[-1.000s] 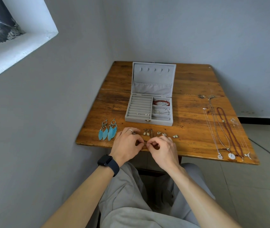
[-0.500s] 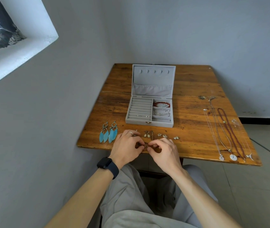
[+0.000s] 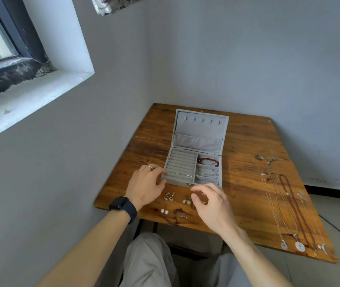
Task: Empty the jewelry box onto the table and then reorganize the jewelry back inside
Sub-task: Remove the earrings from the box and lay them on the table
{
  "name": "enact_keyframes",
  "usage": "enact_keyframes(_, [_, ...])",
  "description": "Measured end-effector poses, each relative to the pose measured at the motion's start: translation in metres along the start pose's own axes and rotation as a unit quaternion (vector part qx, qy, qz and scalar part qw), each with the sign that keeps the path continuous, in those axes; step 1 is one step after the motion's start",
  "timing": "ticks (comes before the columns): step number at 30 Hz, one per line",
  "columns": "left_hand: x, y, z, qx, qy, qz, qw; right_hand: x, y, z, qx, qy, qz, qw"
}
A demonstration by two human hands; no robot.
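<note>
My left hand (image 3: 146, 183) rests relaxed fingers on the near-left corner of the open jewelry box (image 3: 200, 129). My right hand (image 3: 210, 201) hovers loose-fingered, holding nothing, just before the box's front wall. Earrings (image 3: 186, 199) lie on the table (image 3: 247, 162) between both hands.

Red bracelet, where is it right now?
In the head view, the red bracelet lies inside the open jewelry box, in its back right compartment, right of the ring rows and just behind the compartment with the silver chain.
</note>
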State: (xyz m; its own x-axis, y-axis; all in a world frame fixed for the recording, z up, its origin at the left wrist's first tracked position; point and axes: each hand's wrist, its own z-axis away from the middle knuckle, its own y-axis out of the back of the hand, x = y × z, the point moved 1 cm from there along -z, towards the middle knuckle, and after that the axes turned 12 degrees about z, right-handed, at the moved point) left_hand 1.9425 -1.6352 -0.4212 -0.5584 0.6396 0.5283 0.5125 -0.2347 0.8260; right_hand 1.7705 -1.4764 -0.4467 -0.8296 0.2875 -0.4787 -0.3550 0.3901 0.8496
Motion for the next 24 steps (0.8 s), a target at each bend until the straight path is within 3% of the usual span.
enact_keyframes(8, [0.000, -0.018, -0.045, -0.036, 0.007, -0.012, 0.999, -0.010, -0.008, -0.076, -0.017, 0.019, 0.135, 0.990])
enact_keyframes(15, [-0.004, -0.043, -0.054, -0.159, 0.034, -0.036, 0.986, -0.008, -0.025, -0.102, -0.047, 0.045, 0.185, 0.981])
enact_keyframes(24, [-0.010, -0.049, -0.051, -0.155, 0.026, -0.037, 0.987, -0.012, -0.032, -0.107, -0.022, 0.075, 0.175, 0.981])
